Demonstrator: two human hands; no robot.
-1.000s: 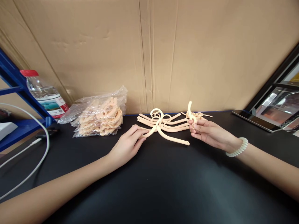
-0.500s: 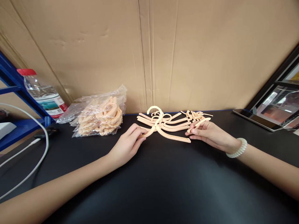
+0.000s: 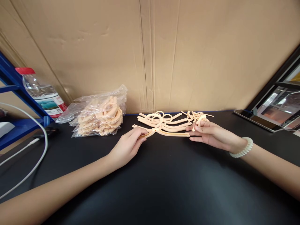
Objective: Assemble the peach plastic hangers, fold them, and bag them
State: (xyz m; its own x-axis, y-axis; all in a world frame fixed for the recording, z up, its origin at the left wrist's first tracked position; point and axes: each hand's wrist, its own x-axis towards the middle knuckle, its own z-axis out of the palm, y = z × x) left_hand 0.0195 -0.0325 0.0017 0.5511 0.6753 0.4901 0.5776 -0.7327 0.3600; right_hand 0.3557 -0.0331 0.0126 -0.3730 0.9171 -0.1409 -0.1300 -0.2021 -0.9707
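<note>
With its fingers pinched on one arm, my left hand (image 3: 131,140) holds a peach plastic clothes hanger (image 3: 172,133) low over the black table. The hanger's hook leans back over other hangers (image 3: 174,127) that lie stacked behind it. My right hand (image 3: 211,134) is beside the hanger's right end, a thin peach strip (image 3: 201,119) held between thumb and fingers; part of the strip is hidden. Behind that hand lies a loose pile of similar thin strips (image 3: 194,115).
A clear plastic bag (image 3: 100,117) of peach hanger parts sits at the left, near a red-capped water bottle (image 3: 47,97). A white cable (image 3: 45,137) crosses the left side. A tablet-like flat device (image 3: 256,121) lies at the right. Cardboard (image 3: 159,56) stands behind the table.
The held hanger has tipped backward, its hook dropping toward the stack and its right arm rising slightly. My right hand has turned and shifted slightly right, with the strip now more upright.
</note>
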